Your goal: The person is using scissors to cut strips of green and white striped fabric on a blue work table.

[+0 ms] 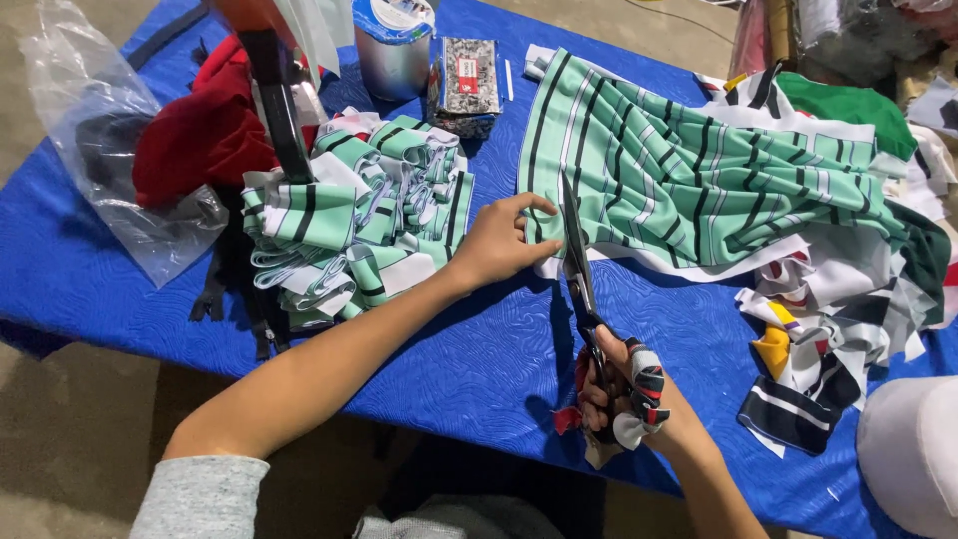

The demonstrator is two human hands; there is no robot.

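Observation:
My right hand grips the cloth-wrapped handles of large black scissors, blades pointing away from me into the edge of a green fabric with black and white stripes. My left hand pinches that fabric's left edge just beside the blades, fingers on the cloth. The fabric lies spread over the blue table cover.
A heap of cut green striped strips lies left of my left hand. Red cloth, a clear plastic bag, a metal can, a patterned box. Mixed fabric scraps pile at right; a white cap.

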